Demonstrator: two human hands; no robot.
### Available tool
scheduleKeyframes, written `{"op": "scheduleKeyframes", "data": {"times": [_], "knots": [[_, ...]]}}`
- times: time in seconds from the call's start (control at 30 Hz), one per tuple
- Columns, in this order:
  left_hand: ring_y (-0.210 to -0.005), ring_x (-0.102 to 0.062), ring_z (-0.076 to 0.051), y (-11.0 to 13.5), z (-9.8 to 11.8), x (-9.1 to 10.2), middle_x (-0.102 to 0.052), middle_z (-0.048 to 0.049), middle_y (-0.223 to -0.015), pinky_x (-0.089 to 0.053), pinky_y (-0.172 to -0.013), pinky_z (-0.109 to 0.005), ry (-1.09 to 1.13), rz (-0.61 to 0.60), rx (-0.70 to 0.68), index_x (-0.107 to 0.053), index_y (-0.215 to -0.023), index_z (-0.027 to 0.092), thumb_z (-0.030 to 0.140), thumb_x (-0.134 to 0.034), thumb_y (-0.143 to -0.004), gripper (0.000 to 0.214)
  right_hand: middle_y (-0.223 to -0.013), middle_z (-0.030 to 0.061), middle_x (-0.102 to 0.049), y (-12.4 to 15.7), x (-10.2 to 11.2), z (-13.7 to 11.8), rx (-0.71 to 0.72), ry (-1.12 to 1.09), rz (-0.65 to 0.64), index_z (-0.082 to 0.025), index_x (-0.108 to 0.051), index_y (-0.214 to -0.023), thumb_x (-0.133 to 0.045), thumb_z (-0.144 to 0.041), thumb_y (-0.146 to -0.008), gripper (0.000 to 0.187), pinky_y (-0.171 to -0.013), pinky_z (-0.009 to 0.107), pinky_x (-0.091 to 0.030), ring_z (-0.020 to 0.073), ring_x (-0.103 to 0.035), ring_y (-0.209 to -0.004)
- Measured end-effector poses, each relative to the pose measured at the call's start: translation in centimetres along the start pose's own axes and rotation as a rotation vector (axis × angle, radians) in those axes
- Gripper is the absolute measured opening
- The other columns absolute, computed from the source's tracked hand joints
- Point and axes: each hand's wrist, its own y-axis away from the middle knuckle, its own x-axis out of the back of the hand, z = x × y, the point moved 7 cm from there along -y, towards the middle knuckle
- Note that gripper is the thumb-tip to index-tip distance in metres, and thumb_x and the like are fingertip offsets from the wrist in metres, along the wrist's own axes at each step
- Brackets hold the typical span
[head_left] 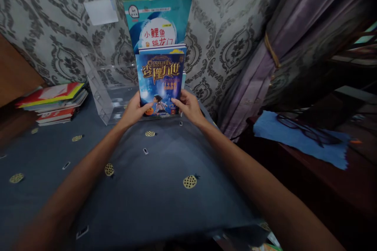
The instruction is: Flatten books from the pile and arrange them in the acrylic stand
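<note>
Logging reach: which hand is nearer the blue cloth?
Right. The right hand grips the front book's right edge, left of the blue cloth; the left hand, gripping the opposite edge, is farther.

Dim light; dark, blurred edges.

I see a deep blue book (161, 74) with gold title letters, and a teal book (159, 21) with a white circle and red characters. The slate-blue tablecloth (153, 204) is patterned with yellow pineapples; the wallpaper (232, 23) is grey damask, the curtain (256, 62) dusky mauve.
</note>
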Motion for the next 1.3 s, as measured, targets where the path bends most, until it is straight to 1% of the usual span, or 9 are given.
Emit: {"op": "scheduleKeyframes", "data": {"times": [0.17,0.3,0.47,0.6,0.7,0.8,0.93,1.17,1.3], "knots": [[-0.092,-0.062,-0.021,-1.7,1.2,1.0,-0.069,-0.0054,-0.102,-0.049,-0.087,-0.035,-0.170,0.091,-0.050,-0.061,-0.119,0.019,0.032,-0.070,-0.078,0.043,-0.090,0.0048,-0.071,-2.4,0.8,-1.1,0.094,0.085,0.042,-0.025,-0.059,-0.092,-0.066,-0.062,-0.084,0.038,-0.078,0.045,-0.059,0.0246,-0.067,-0.084],[-0.082,-0.060,-0.020,-1.5,2.2,1.1,-0.067,-0.0032,-0.092,-0.047,-0.081,-0.034,-0.273,0.172,-0.061,-0.063,-0.113,0.020,0.030,-0.069,-0.080,0.035,-0.092,0.0045,-0.069,-2.7,1.0,-1.7,0.152,0.127,0.067,-0.026,-0.059,-0.095,-0.063,-0.062,-0.087,0.037,-0.081,0.045,-0.058,0.0251,-0.066,-0.089],[-0.077,-0.058,-0.020,-0.8,2.3,0.7,-0.062,-0.0011,-0.082,-0.045,-0.078,-0.034,-0.271,0.220,-0.035,-0.062,-0.109,0.022,0.031,-0.071,-0.082,0.030,-0.085,0.0025,-0.065,-2.6,1.6,-1.8,0.171,0.238,0.066,-0.026,-0.060,-0.099,-0.061,-0.060,-0.090,0.036,-0.075,0.043,-0.057,0.0235,-0.062,-0.081],[-0.088,-0.059,-0.023,-0.5,2.6,0.6,-0.061,-0.0028,-0.084,-0.045,-0.085,-0.036,-0.330,0.221,-0.085,-0.062,-0.102,0.022,0.032,-0.072,-0.083,0.023,-0.081,0.0032,-0.058,-2.4,2.6,-2.1,0.235,0.402,0.086,-0.025,-0.058,-0.082,-0.062,-0.062,-0.087,0.038,-0.072,0.041,-0.054,0.0231,-0.057,-0.078],[-0.086,-0.059,-0.023,-0.3,2.4,0.5,-0.061,-0.0032,-0.084,-0.045,-0.084,-0.037,-0.387,0.205,-0.087,-0.061,-0.096,0.022,0.032,-0.071,-0.084,0.019,-0.080,0.0039,-0.056,-2.3,2.9,-2.1,0.266,0.497,0.066,-0.025,-0.056,-0.076,-0.061,-0.066,-0.086,0.043,-0.072,0.040,-0.052,0.0234,-0.056,-0.078],[-0.081,-0.058,-0.022,-0.2,1.9,0.5,-0.059,-0.0020,-0.079,-0.045,-0.081,-0.036,-0.397,0.203,-0.070,-0.060,-0.095,0.022,0.032,-0.072,-0.083,0.019,-0.075,0.0027,-0.056,-2.3,2.9,-1.7,0.237,0.537,0.038,-0.025,-0.059,-0.078,-0.059,-0.069,-0.087,0.045,-0.072,0.040,-0.050,0.0222,-0.055,-0.072],[-0.081,-0.060,-0.022,-0.2,1.5,0.5,-0.059,-0.0012,-0.076,-0.044,-0.080,-0.035,-0.401,0.209,-0.062,-0.060,-0.097,0.022,0.035,-0.073,-0.083,0.023,-0.067,0.0005,-0.055,-2.5,3.0,-1.2,0.196,0.551,0.023,-0.025,-0.060,-0.077,-0.060,-0.071,-0.084,0.047,-0.068,0.037,-0.048,0.0206,-0.053,-0.066],[-0.079,-0.060,-0.022,-0.2,1.1,0.4,-0.059,-0.0015,-0.075,-0.045,-0.077,-0.034,-0.412,0.223,-0.073,-0.061,-0.094,0.023,0.040,-0.074,-0.083,0.025,-0.067,0.0012,-0.054,-2.6,3.2,-0.9,0.217,0.585,0.048,-0.025,-0.054,-0.073,-0.058,-0.070,-0.086,0.047,-0.065,0.035,-0.043,0.0200,-0.051,-0.065],[-0.082,-0.063,-0.024,-0.2,0.1,0.3,-0.060,-0.0019,-0.074,-0.045,-0.077,-0.034,-0.407,0.188,-0.029,-0.062,-0.095,0.022,0.041,-0.076,-0.082,0.027,-0.066,0.0005,-0.056,-2.3,3.1,-0.7,0.219,0.582,0.039,-0.026,-0.058,-0.080,-0.057,-0.074,-0.084,0.048,-0.064,0.035,-0.044,0.0209,-0.053,-0.064]]}}
